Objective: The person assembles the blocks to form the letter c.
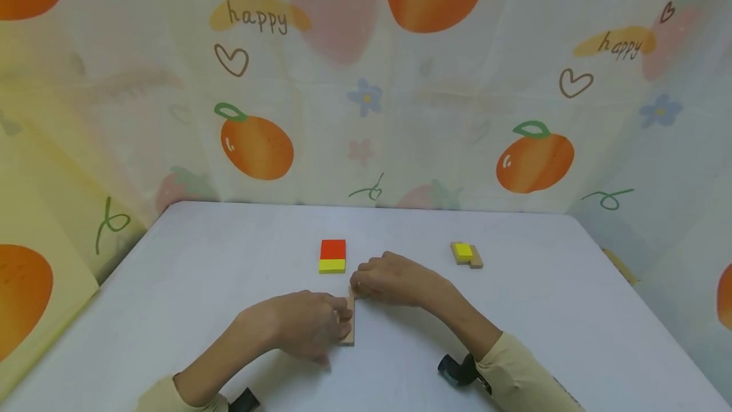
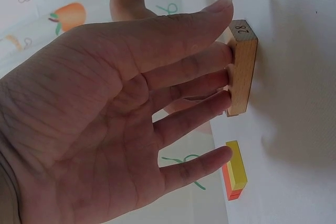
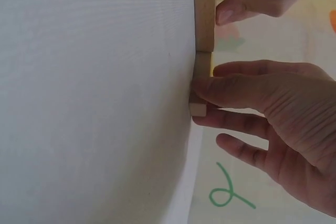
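My left hand [image 1: 300,323] rests its fingertips on a long plain wooden block [image 1: 351,336] lying on the table. In the left wrist view those fingers are fairly straight, and the number 28 shows on the end of the block [image 2: 244,72]. Just beyond, my right hand [image 1: 394,280] pinches a smaller wooden block [image 3: 202,66] between thumb and fingers. Its end meets the end of the long block in the right wrist view. The right fingers hide part of the small block.
Past the hands, a red block [image 1: 333,249] and a yellow block [image 1: 332,266] lie edge to edge on the white table [image 1: 572,316]. Farther right, a small yellow block [image 1: 462,251] sits with plain wooden pieces [image 1: 477,259]. A patterned cloth hangs behind the table.
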Available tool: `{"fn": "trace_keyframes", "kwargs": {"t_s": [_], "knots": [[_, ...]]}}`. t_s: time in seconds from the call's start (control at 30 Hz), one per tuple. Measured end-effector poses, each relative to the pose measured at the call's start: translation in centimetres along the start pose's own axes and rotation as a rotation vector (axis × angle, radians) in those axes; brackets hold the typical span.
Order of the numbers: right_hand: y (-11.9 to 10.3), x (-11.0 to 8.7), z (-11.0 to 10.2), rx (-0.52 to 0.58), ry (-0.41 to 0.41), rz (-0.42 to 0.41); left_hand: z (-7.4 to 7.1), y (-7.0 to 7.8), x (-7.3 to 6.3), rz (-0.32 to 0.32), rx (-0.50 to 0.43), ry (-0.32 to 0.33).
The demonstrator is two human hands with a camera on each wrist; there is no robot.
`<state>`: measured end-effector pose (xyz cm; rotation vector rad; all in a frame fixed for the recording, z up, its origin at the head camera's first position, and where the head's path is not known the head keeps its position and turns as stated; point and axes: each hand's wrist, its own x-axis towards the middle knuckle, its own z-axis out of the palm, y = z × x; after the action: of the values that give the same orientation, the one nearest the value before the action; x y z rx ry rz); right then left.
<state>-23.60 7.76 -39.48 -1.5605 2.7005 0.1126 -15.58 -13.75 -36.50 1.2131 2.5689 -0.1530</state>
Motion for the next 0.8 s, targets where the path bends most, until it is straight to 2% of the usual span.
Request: {"fn": "trace_keyframes", "kwargs": {"t_s": [0.13,0.27,0.47,0.63,0.8], "knots": [[0.1,-0.2,0.0,0.007,0.002,-0.007,0.0,0.0,0.1,0.002,0.020,-0.003],[0.3,-0.1,0.0,0.011,-0.006,-0.015,0.0,-0.1,0.2,-0.017,-0.010,-0.019],[0.4,-0.1,-0.4,-0.003,-0.038,0.000,-0.1,-0.2,0.2,0.000,0.000,-0.005],[0.7,-0.4,-1.0,-0.019,-0.038,0.003,-0.1,-0.2,0.1,-0.018,-0.036,0.001],[1.4,-1.5,-2.0,0.045,-0.025,0.056,0.0,-0.1,0.0,-0.032,-0.090,0.011]]}}
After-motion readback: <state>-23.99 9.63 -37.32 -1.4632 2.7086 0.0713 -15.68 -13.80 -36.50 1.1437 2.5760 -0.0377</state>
